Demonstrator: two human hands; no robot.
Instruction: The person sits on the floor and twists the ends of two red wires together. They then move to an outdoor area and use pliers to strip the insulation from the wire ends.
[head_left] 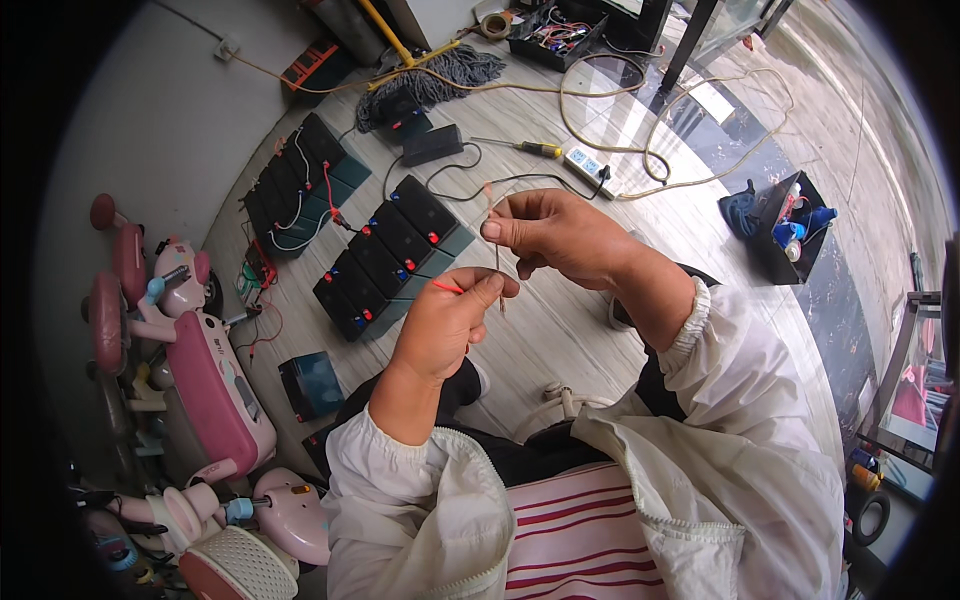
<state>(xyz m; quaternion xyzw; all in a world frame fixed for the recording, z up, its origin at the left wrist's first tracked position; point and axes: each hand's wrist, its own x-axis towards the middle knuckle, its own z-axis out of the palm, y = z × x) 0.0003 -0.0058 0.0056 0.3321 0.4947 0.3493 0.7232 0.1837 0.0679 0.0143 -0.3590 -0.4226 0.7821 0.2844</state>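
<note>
My left hand point(440, 320) is closed in a pinch, with a short red wire point(447, 287) sticking out on its left side and frayed copper ends showing beyond the fingertips. Just above it, to the right, my right hand point(570, 238) pinches the upper part of a thin wire point(497, 257) that runs down to the left fingers. A loose coppery end rises over the right thumb. On the floor beyond the hands stands a block of black-topped batteries point(372, 262) with red and blue terminals. Whether the wires are joined is too small to tell.
Wired batteries point(300, 190) stand farther left. A black adapter point(432, 145), a screwdriver point(540, 149) and a power strip point(594, 172) lie ahead, with a mop point(440, 75) behind. Pink children's vehicles point(215, 390) crowd the left. A black bin of bottles point(790, 230) sits right.
</note>
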